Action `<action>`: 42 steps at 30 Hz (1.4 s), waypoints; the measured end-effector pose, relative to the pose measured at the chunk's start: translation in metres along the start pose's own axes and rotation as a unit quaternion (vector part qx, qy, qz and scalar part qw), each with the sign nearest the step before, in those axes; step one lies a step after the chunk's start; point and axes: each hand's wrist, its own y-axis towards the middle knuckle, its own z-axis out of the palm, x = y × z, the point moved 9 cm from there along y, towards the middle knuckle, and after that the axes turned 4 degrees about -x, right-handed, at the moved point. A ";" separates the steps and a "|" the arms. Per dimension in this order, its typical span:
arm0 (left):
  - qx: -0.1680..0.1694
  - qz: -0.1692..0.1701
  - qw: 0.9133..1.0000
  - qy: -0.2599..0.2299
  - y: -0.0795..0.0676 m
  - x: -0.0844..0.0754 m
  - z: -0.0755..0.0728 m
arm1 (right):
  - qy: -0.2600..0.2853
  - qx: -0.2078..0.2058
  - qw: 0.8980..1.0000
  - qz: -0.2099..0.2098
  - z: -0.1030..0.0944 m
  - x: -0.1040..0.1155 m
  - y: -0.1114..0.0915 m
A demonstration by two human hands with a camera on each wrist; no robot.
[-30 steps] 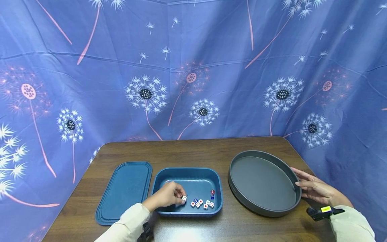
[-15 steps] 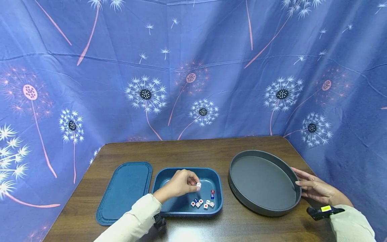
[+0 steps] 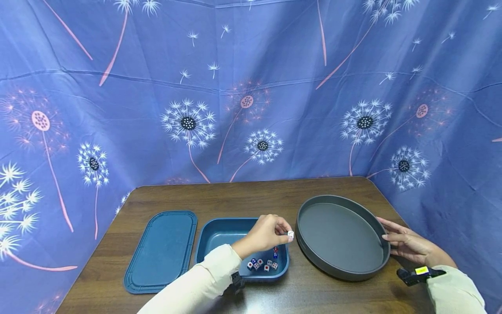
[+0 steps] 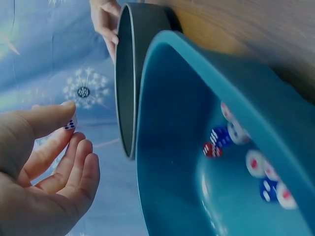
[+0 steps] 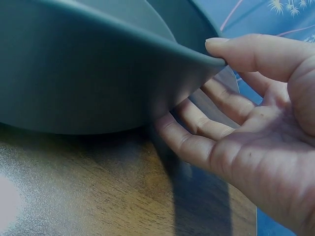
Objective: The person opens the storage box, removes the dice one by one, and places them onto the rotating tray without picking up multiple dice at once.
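My left hand [image 3: 266,234] pinches a white die [image 3: 290,234] between thumb and fingers, in the air by the right rim of the blue rectangular box [image 3: 219,224]. In the left wrist view, blue pips show on that die [image 4: 71,123]. Inside the box lie several loose dice [image 3: 256,264]: white, blue and one red, the red one [image 4: 212,150] partly behind my hand in the head view. My right hand [image 3: 415,247] holds the round grey pan [image 3: 345,235] at its right side. Its thumb [image 5: 221,47] lies on the rim while the fingers touch the outer wall.
A flat blue lid [image 3: 162,250] lies on the wooden table [image 3: 235,198], left of the box. Between box and pan is a narrow strip of table. A blue dandelion-print cloth [image 3: 219,87] hangs behind and at both sides.
My left hand has lifted the white die from the left part of the box and carried it rightward to the box's right rim. The right hand and pan have stayed put.
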 end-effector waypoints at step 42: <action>-0.065 -0.019 0.993 0.101 0.051 -0.034 0.117 | 0.021 0.010 1.000 0.009 -0.004 -0.001 0.000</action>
